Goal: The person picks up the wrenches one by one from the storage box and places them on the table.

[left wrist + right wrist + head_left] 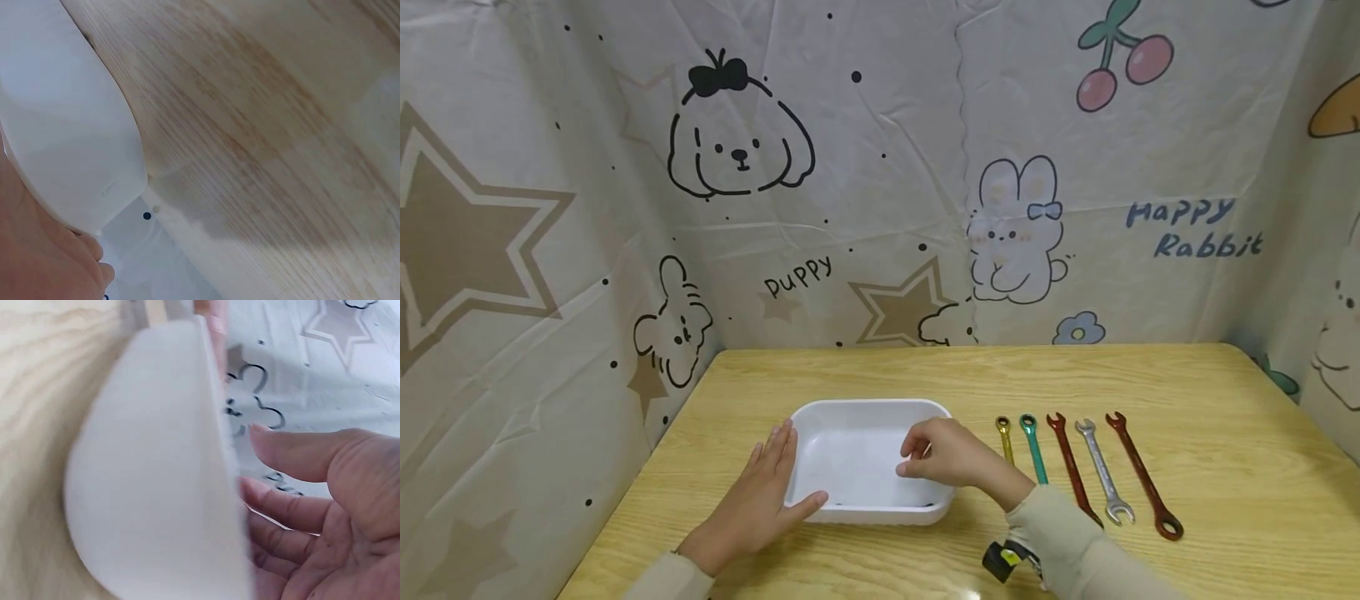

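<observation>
A white rectangular tray (865, 515) sits on the table. My left hand (756, 496) lies along its left side with the fingers straight, the thumb reaching over the front rim; the left wrist view shows this hand against the tray's wall. Over the tray's right end is my right hand (943, 454), its fingers loosely bent. Between its thumb (294, 453) and fingers there is a gap with nothing in it, as the right wrist view shows. Small dark marks show inside the tray along the front wall.
Right of the tray several wrenches lie in a row: a gold wrench (1004, 437), a teal wrench (1033, 446), a red wrench (1072, 467), a silver wrench (1101, 467) and a longer red wrench (1142, 471). A printed cloth (880, 192) hangs behind the wooden table (1240, 433).
</observation>
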Motion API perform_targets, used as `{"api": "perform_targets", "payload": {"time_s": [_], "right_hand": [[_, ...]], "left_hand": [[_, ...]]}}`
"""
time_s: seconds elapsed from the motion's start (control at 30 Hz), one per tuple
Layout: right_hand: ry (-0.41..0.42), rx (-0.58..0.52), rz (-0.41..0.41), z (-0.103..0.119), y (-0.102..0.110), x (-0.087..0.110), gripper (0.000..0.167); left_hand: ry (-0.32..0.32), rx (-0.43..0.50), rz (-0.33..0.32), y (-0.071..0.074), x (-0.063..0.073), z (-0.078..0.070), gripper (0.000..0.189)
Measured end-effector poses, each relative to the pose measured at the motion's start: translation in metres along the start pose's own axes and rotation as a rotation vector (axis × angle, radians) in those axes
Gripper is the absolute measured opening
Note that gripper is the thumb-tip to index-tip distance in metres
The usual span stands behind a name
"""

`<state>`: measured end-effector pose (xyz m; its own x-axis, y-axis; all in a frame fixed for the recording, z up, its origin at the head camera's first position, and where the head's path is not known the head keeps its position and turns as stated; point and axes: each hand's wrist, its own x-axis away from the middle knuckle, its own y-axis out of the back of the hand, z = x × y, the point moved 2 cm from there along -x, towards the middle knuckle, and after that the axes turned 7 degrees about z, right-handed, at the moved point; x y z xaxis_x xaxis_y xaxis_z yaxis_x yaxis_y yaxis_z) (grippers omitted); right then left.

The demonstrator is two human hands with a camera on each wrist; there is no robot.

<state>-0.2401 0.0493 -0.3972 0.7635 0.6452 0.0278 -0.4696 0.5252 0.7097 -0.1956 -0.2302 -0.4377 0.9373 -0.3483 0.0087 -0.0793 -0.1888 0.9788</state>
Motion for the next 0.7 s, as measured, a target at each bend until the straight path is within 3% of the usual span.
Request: {"api": "perform_targets", "payload": {"time_s": [0.27, 0.7], "right_hand": [[0.029, 0.069, 0.148, 0.005, -0.04, -0.023, 0.014], [0.004, 0.079, 0.183, 0.0, -0.058, -0.038, 0.013]], "left_hand": [[0.008, 0.008, 0.0, 0.001, 0.0, -0.001, 0.1], [-0.004, -0.007, -0.015, 0.0, 0.0, -0.001, 0.099]]}}
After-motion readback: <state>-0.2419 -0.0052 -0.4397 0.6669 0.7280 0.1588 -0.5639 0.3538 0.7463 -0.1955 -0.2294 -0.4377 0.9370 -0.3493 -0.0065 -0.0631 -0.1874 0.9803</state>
